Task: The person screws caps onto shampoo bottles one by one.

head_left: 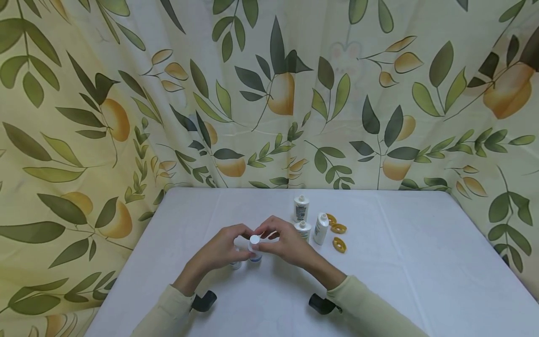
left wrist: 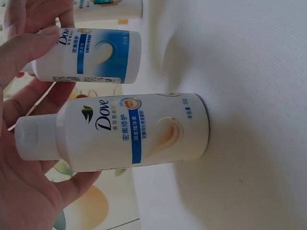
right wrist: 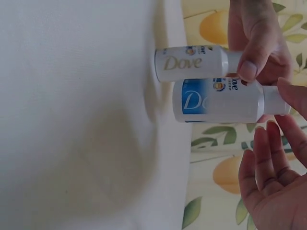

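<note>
A small blue-and-white Dove shampoo bottle [left wrist: 100, 56] stands upright between my two hands. My left hand [head_left: 225, 243] grips it, with the thumb [left wrist: 29, 50] pressed on its upper body and fingers behind. My right hand [head_left: 286, 241] pinches the white cap [right wrist: 277, 100] between thumb and forefinger; its other fingers are spread loosely. Close beside stands a white Dove conditioner bottle [left wrist: 134, 134] with a gold-toned picture and its cap on. It sits under the left hand, which largely hides it in the head view.
Right of my hands stand white bottles: a rear one [head_left: 301, 208], a nearer one [head_left: 302, 229] partly behind the right hand, and another [head_left: 321, 229]. Several amber ring-shaped pieces [head_left: 339, 245] lie beside them. A white cloth [head_left: 379, 281] covers the table; a leaf-patterned curtain [head_left: 269, 140] hangs behind.
</note>
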`<state>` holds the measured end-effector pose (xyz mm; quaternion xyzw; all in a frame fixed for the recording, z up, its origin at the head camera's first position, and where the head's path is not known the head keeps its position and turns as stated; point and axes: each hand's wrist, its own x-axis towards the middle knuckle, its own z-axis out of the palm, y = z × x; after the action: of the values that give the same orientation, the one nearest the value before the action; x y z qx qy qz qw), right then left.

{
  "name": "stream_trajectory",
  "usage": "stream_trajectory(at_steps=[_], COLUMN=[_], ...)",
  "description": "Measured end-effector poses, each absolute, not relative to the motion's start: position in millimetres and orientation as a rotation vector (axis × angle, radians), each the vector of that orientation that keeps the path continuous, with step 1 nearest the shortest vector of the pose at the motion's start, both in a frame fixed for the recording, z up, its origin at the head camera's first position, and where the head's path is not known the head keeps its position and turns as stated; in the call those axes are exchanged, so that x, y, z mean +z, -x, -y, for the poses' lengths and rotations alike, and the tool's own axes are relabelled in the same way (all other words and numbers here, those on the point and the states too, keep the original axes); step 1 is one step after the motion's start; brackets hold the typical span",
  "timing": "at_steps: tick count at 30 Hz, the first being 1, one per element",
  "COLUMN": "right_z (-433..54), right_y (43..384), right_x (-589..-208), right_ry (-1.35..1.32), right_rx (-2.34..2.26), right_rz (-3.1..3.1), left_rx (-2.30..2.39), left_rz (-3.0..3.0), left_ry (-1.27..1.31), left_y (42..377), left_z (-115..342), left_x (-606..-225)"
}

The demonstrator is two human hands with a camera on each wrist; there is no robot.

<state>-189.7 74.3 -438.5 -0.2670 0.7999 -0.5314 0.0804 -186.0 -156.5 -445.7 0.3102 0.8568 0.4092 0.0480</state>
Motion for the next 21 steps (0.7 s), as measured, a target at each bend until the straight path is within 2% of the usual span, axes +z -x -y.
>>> stream_trajectory(at_steps=[21], right_z=[-65.9], right_y=[187.1], right_x=[-448.7], right_ry=[0.772], right_rx=[-1.504], right_rz=[-2.423], left_rx=[1.119], left_rz=[-2.661], left_ry=[-0.818], left_y=[186.2], left_z=[160.7], left_x=[-455.1])
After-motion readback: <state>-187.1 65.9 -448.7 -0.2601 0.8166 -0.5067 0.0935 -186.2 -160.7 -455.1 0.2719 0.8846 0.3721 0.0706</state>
